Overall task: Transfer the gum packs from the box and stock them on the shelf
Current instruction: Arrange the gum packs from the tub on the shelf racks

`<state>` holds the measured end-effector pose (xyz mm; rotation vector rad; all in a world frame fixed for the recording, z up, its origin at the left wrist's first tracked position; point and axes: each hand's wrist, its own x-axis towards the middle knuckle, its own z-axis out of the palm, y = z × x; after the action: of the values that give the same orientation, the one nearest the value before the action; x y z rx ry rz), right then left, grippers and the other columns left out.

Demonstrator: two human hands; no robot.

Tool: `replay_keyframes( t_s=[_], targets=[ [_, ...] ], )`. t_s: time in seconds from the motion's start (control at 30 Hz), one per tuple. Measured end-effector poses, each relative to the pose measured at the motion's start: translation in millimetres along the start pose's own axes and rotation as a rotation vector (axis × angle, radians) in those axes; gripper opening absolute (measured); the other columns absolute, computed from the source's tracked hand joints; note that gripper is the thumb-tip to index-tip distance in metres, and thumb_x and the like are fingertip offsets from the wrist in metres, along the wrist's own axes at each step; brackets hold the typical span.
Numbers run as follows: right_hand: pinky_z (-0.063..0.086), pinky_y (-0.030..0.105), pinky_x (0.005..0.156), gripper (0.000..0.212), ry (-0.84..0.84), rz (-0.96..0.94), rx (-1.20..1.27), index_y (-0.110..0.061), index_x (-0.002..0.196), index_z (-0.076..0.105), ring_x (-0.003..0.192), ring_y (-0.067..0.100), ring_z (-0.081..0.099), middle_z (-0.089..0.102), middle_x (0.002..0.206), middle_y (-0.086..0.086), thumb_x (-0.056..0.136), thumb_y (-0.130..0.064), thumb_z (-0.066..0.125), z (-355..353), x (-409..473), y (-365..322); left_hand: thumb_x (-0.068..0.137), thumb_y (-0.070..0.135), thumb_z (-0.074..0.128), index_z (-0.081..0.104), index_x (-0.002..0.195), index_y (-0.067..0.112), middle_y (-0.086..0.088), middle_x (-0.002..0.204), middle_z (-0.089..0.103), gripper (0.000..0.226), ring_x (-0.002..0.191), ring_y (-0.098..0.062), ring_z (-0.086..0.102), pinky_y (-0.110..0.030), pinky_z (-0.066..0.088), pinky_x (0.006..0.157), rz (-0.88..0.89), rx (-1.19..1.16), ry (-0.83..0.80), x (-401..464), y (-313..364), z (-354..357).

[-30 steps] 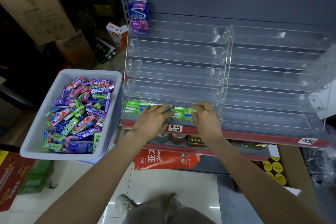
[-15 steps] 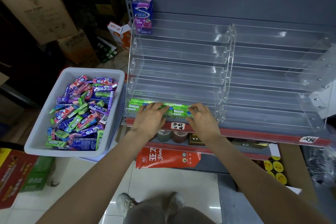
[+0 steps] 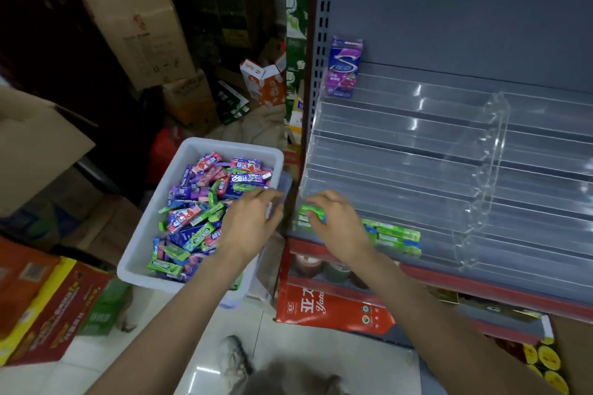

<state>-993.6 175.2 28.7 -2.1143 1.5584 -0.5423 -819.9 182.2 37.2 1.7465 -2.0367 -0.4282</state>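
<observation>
A white plastic box heaped with gum packs in green, purple, pink and blue wrappers stands just left of the clear tiered display rack, which sits on the grey shelf with its red front edge. The print on the loose packs is too blurred to read with any certainty. The left hand reaches over the right side of the box, fingers extended and relaxed above the packs, its grip spread and holding nothing that can be seen. The right hand is at the bottom tier of the rack, at its left end, fingers curled down onto a green gum pack, the grip pinching it against the stack beneath. To the right of that hand, a row of green packs lies flat along the same bottom tier. The tiers above show only clear plastic, apart from a purple carton standing upright at the rack's top left corner, marked with a large white "S". Below the rack, under the shelf, lies a red package with white Chinese characters and Latin script beginning "Yata". Left of the box, cardboard cartons are stacked.
</observation>
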Motion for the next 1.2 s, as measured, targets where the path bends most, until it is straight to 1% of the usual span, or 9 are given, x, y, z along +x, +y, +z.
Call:
replay_keyframes(
  t_s=[0.23,0.4,0.47,0.53,0.63,0.93,1.0,1.1,1.2],
  targets=[
    [0.042,0.032,0.095,0.034,-0.113,0.112,0.016,-0.009,0.13,0.053,0.114,0.023,0.051,0.051,0.125,0.008,0.097,-0.018,0.046,76.2,87.9,-60.0,0.089,0.012,0.059,0.066,0.109,0.012,-0.01,0.101,0.07,0.022,0.09,-0.031,0.064,-0.042,0.053,0.076,-0.145,-0.093,-0.038,44.6,-145.7,-28.5],
    [0.042,0.038,0.101,0.045,-0.273,0.241,-0.121,-0.012,0.142,0.037,0.127,0.025,0.04,0.041,0.139,0.008,0.099,-0.024,0.044,126.4,131.9,-64.7,0.092,0.019,0.058,0.057,0.127,0.013,-0.009,0.122,0.061,0.035,0.109,-0.028,0.057,-0.038,0.047,0.092,-0.033,-0.007,-0.365,70.0,-215.2,-21.7],
    [0.035,0.038,0.107,0.045,-0.288,0.277,-0.183,-0.012,0.141,0.036,0.13,0.027,0.035,0.043,0.138,0.008,0.099,-0.026,0.042,140.5,139.7,-63.0,0.093,0.031,0.057,0.05,0.136,0.019,-0.007,0.141,0.046,0.045,0.129,-0.027,0.043,-0.039,0.039,0.104,0.036,0.037,-0.508,72.3,-231.0,-16.8],
    [0.025,0.036,0.113,0.043,-0.301,0.266,-0.307,-0.014,0.139,0.038,0.131,0.027,0.035,0.046,0.136,0.007,0.099,-0.029,0.039,145.6,139.2,-57.4,0.093,0.04,0.054,0.042,0.141,0.027,-0.001,0.15,0.035,0.052,0.137,-0.024,0.032,-0.041,0.032,0.11,0.066,0.072,-0.588,72.4,-233.7,-13.9],
    [0.01,0.033,0.115,0.043,-0.321,0.242,-0.437,-0.016,0.14,0.036,0.133,0.021,0.033,0.044,0.138,0.003,0.099,-0.03,0.035,150.6,138.2,-55.1,0.093,0.042,0.052,0.043,0.14,0.034,0.005,0.15,0.034,0.049,0.138,-0.02,0.027,-0.048,0.026,0.111,0.054,0.039,-0.566,74.9,-235.4,-11.3],
    [0.003,0.046,0.117,0.041,-0.371,0.336,-0.396,-0.019,0.14,0.035,0.139,0.022,0.02,0.028,0.141,0.004,0.1,-0.028,0.036,150.0,144.0,-54.4,0.083,0.033,0.069,0.061,0.111,0.026,0.007,0.132,0.048,0.03,0.124,-0.02,0.035,-0.042,0.027,0.107,0.016,-0.042,-0.478,84.4,-233.9,-2.6],
    [0.002,0.045,0.117,0.042,-0.373,0.341,-0.37,-0.017,0.14,0.034,0.141,0.022,0.02,0.031,0.143,0.004,0.1,-0.027,0.038,150.8,146.1,-53.1,0.08,0.027,0.073,0.061,0.102,0.022,0.004,0.123,0.054,0.026,0.117,-0.02,0.043,-0.038,0.034,0.101,-0.003,-0.178,-0.483,85.6,-236.6,-1.0],
    [0.005,0.038,0.118,0.038,-0.332,0.333,-0.319,-0.016,0.135,0.038,0.136,0.022,0.03,0.043,0.138,0.004,0.098,-0.021,0.043,150.2,147.2,-52.9,0.082,0.014,0.072,0.056,0.098,0.018,0.0,0.105,0.061,0.023,0.103,-0.018,0.055,-0.026,0.044,0.09,-0.188,-0.606,-0.464,87.3,-237.9,-8.1],
    [0.018,0.031,0.113,0.035,-0.291,0.322,-0.312,-0.015,0.132,0.045,0.128,0.023,0.038,0.048,0.131,0.006,0.097,-0.018,0.045,149.1,148.5,-57.5,0.085,0.008,0.067,0.055,0.1,0.013,-0.01,0.097,0.065,0.02,0.096,-0.018,0.061,-0.023,0.046,0.087,-0.333,-0.839,-0.327,89.6,-236.7,-17.9]
  ],
)
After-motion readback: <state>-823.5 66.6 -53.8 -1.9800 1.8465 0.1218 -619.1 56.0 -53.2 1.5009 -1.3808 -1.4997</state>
